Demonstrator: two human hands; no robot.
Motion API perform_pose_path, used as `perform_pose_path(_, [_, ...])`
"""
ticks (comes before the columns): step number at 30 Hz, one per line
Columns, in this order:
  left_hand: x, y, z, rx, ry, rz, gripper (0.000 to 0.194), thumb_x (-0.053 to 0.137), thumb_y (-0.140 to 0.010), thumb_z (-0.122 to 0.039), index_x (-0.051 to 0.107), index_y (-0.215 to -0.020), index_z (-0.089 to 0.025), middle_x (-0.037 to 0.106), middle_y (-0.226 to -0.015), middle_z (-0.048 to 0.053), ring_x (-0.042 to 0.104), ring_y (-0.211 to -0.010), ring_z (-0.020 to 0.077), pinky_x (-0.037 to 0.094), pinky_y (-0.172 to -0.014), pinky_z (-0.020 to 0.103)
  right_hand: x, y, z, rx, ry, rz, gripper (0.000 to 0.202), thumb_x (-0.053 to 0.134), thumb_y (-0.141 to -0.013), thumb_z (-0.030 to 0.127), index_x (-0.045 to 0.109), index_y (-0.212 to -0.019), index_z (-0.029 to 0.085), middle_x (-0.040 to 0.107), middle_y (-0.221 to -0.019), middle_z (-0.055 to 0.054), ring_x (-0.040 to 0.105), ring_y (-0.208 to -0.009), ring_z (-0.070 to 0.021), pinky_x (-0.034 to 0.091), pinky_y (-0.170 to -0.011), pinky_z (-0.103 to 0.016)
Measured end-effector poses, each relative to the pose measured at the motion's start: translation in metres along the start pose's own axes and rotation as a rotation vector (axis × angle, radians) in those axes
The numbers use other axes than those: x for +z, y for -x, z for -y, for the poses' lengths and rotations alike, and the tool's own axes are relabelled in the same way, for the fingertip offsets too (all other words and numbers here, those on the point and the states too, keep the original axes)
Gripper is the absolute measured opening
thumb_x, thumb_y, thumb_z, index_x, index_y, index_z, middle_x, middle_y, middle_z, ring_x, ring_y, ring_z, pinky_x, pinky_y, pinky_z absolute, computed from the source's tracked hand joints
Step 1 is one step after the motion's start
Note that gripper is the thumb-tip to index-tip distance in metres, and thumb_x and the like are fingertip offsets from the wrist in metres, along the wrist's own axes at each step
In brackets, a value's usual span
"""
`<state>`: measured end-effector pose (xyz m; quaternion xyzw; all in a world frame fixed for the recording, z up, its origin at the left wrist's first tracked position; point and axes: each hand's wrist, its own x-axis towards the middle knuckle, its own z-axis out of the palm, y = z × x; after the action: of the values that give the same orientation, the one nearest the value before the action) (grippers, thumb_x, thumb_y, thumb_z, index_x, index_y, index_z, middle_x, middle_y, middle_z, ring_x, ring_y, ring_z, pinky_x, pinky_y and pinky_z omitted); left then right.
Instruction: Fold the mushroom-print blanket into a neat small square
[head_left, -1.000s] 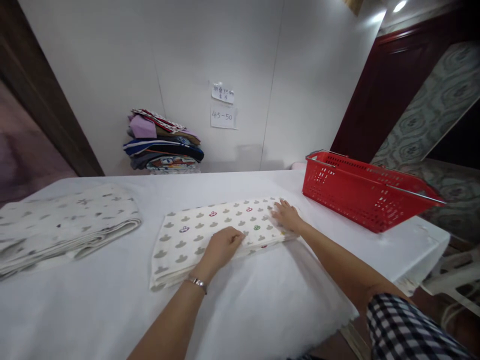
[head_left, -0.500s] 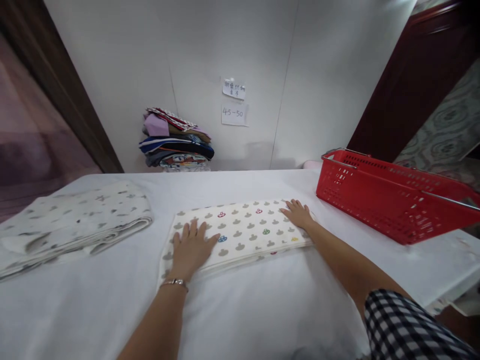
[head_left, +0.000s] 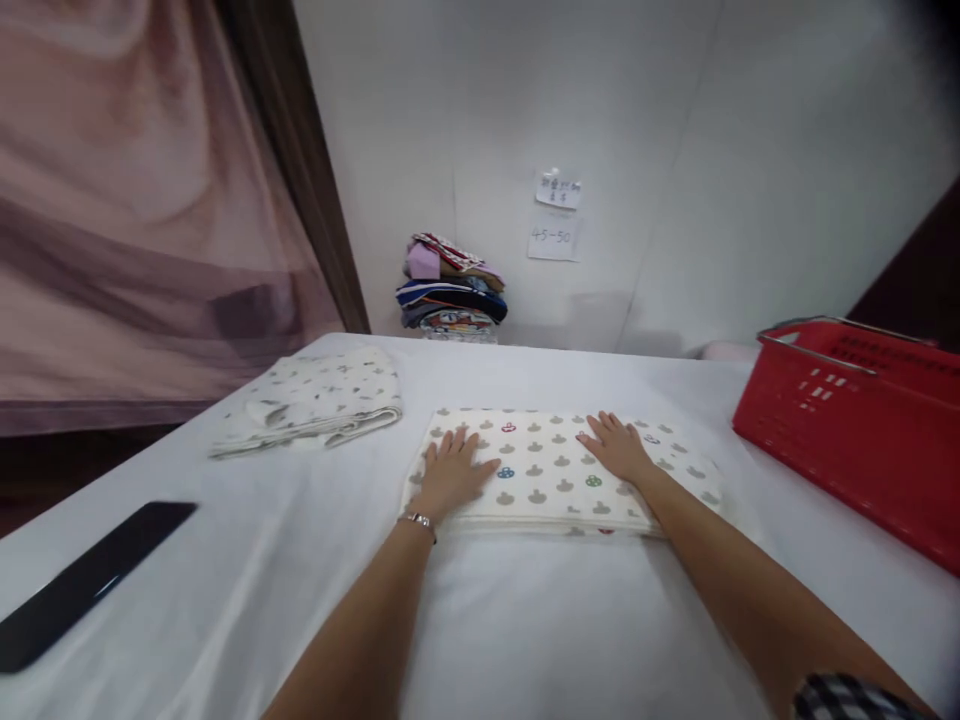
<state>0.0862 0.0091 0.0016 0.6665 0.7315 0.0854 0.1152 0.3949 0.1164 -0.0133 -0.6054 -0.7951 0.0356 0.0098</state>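
Observation:
A folded white cloth [head_left: 551,490] with grey, red, blue and green mushroom-like prints lies on the white-covered table [head_left: 540,620]. My left hand [head_left: 454,472] rests flat on its left part, fingers spread. Flat on the cloth's right half, near the far edge, lies my right hand [head_left: 616,447], its fingers also spread. Neither hand grips anything; both only press on the fabric. A second folded white cloth [head_left: 337,395] with small dark prints sits farther back on the left.
To the right stands a red plastic basket [head_left: 847,450] with metal handles. A dark flat slab [head_left: 97,580] lies at the table's left. Folded clothes [head_left: 454,290] are stacked by the back wall, beside paper signs [head_left: 555,215]. A pink curtain [head_left: 150,200] hangs at left.
My view has swung left, bringing the dark slab into sight. My right hand has slid inward from the cloth's right end toward its middle. The left hand stays on the left part.

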Motion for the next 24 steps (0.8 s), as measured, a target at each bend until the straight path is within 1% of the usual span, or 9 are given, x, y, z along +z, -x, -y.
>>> perform_pose_path(4, [-0.023,-0.006,-0.002,-0.034,0.072,0.075,0.081,0.028,-0.082,-0.071,0.027,-0.145,-0.022,0.021,-0.154,0.011,0.016,-0.141,0.0297,0.019,-0.111,0.048,0.008,-0.003,-0.006,0.021,0.012,-0.007,0.068,0.017,-0.091,0.063,0.026,-0.147,0.025,0.015,-0.156,-0.006,0.011,-0.142,-0.0251,0.014,-0.112,-0.051])
perform_pose_path(6, [-0.033,-0.015,-0.007,-0.035,0.027,0.079,0.083,0.028,-0.08,-0.073,0.029,-0.144,-0.021,0.019,-0.155,0.012,0.014,-0.142,0.0307,0.018,-0.111,0.05,0.009,-0.004,-0.007,0.022,0.019,-0.016,0.067,0.017,-0.091,0.062,0.027,-0.146,0.025,0.017,-0.155,-0.006,0.012,-0.142,-0.0252,0.014,-0.111,-0.051])
perform_pose_path(8, [-0.036,-0.028,-0.01,0.005,-0.032,0.042,0.081,0.025,-0.081,-0.072,0.03,-0.144,-0.022,0.016,-0.155,0.01,0.01,-0.142,0.0306,0.012,-0.111,0.053,0.009,-0.005,-0.007,0.016,0.019,-0.022,0.067,0.017,-0.091,0.062,0.027,-0.146,0.025,0.018,-0.155,-0.007,0.013,-0.142,-0.0255,0.015,-0.111,-0.052])
perform_pose_path(10, [-0.032,-0.039,-0.006,0.016,-0.063,0.002,0.077,0.022,-0.084,-0.069,0.029,-0.145,-0.022,0.015,-0.156,0.009,0.009,-0.143,0.0295,0.008,-0.112,0.054,0.008,-0.004,-0.005,0.013,0.009,-0.02,0.067,0.017,-0.09,0.063,0.028,-0.146,0.026,0.018,-0.155,-0.007,0.013,-0.142,-0.0254,0.015,-0.111,-0.052])
perform_pose_path(13, [-0.017,-0.049,0.007,-0.043,-0.073,-0.036,0.072,0.02,-0.086,-0.064,0.028,-0.145,-0.024,0.016,-0.156,0.007,0.009,-0.143,0.0284,0.009,-0.111,0.057,0.006,-0.002,-0.003,0.019,-0.008,-0.013,0.067,0.018,-0.091,0.062,0.028,-0.146,0.026,0.019,-0.155,-0.006,0.014,-0.142,-0.0246,0.015,-0.111,-0.051])
perform_pose_path(16, [-0.005,-0.051,0.017,-0.056,-0.07,-0.065,0.071,0.018,-0.086,-0.065,0.027,-0.145,-0.027,0.017,-0.156,0.004,0.008,-0.143,0.0281,0.011,-0.11,0.057,0.003,-0.001,-0.003,0.014,0.003,-0.006,0.067,0.019,-0.091,0.061,0.028,-0.146,0.025,0.018,-0.155,-0.006,0.014,-0.142,-0.0252,0.016,-0.111,-0.051])
perform_pose_path(19, [-0.001,-0.052,0.02,-0.058,-0.073,-0.066,0.071,0.018,-0.085,-0.065,0.027,-0.145,-0.028,0.017,-0.156,0.003,0.008,-0.143,0.0286,0.011,-0.11,0.057,-0.006,-0.004,0.002,0.03,0.022,0.034,0.065,0.021,-0.091,0.06,0.029,-0.145,0.025,0.018,-0.155,-0.008,0.015,-0.142,-0.0271,0.017,-0.11,-0.054])
perform_pose_path(22, [-0.002,-0.053,0.018,-0.06,-0.079,-0.066,0.072,0.017,-0.085,-0.065,0.027,-0.146,-0.028,0.017,-0.156,0.003,0.008,-0.143,0.0284,0.01,-0.111,0.057,-0.021,-0.01,0.023,0.027,0.021,0.034,0.064,0.023,-0.092,0.055,0.023,-0.147,0.022,0.012,-0.156,-0.009,0.011,-0.142,-0.0267,0.016,-0.11,-0.055])
perform_pose_path(24, [-0.003,-0.053,0.018,-0.059,-0.078,-0.064,0.072,0.017,-0.085,-0.065,0.027,-0.146,-0.027,0.016,-0.156,0.003,0.008,-0.143,0.0279,0.01,-0.111,0.058,-0.029,-0.015,0.048,-0.057,0.005,-0.015,0.064,0.021,-0.093,0.052,0.017,-0.149,0.021,0.005,-0.157,-0.008,0.005,-0.143,-0.0239,0.014,-0.111,-0.052])
